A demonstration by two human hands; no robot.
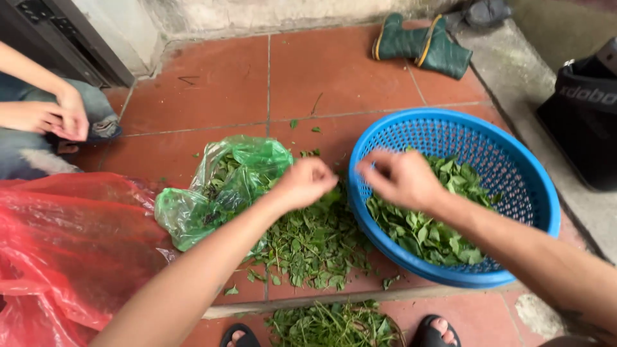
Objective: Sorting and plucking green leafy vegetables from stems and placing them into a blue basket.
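1. Pinched fingertips mark both hands: the left hand (307, 182) is closed on a small sprig just left of the blue basket (520, 160), and the right hand (400, 178) hangs over the basket's near-left rim with fingers drawn together; whether it grips a leaf I cannot tell, as it is blurred.
2. Picked leaves (429, 230) cover the basket's lower half, so a fair share looks done.
3. Left of the basket, a loose pile of greens (308, 244) lies on the red tile floor (334, 71), and beyond it a green plastic bag (218, 186) holds more; this seems unsorted.
4. Below the basket's left side, a heap of stems (331, 324) sits between two sandalled feet.
5. Far left of the basket, another person's hands (54, 119) rest by a red plastic bag (64, 250).
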